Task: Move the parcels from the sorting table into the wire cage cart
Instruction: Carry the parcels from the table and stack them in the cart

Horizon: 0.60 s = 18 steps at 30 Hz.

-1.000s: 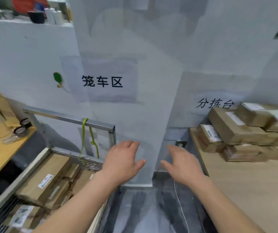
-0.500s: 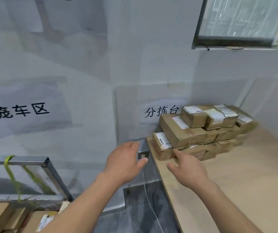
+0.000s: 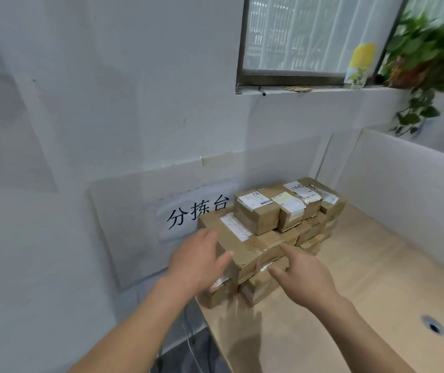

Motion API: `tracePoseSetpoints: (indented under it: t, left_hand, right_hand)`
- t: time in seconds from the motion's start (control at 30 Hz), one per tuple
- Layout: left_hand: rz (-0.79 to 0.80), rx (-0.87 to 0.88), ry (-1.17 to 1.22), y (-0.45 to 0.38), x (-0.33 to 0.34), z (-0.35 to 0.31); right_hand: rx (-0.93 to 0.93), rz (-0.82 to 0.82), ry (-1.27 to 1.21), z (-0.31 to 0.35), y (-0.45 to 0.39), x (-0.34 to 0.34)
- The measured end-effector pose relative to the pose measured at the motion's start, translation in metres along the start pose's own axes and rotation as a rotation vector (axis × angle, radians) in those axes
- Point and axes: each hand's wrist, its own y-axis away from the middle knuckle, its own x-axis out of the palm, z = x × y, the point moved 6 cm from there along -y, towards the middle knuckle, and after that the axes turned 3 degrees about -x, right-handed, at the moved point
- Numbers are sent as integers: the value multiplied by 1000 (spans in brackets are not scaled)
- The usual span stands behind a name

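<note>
A stack of brown cardboard parcels (image 3: 282, 219) with white labels stands at the back left corner of the wooden sorting table (image 3: 350, 292). A long flat parcel (image 3: 245, 246) lies near the front of the stack, over smaller boxes. My left hand (image 3: 199, 262) is open with fingers spread, at the long parcel's left end. My right hand (image 3: 301, 278) is open too, in front of the parcel's right part, index finger stretched toward it. Neither hand holds anything. The wire cage cart is out of view.
A white wall with a paper sign (image 3: 196, 214) rises behind the stack. A white partition (image 3: 403, 184) bounds the table's right side. A window sill above carries a plant (image 3: 425, 63). A cable hole (image 3: 433, 326) sits in the tabletop at right.
My view has swung right, from the cage cart to the sorting table. Both open hands have come up to the near end of the parcel stack.
</note>
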Motion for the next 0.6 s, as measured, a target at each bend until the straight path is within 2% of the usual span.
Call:
tracePoseSetpoints:
  t: [0.23, 0.6]
  left_hand:
    - [58, 159, 72, -106, 5, -21]
    - [150, 116, 97, -170, 31, -19]
  right_hand:
    - [143, -64, -17, -13, -78, -12]
    - [138, 29, 97, -8, -179, 7]
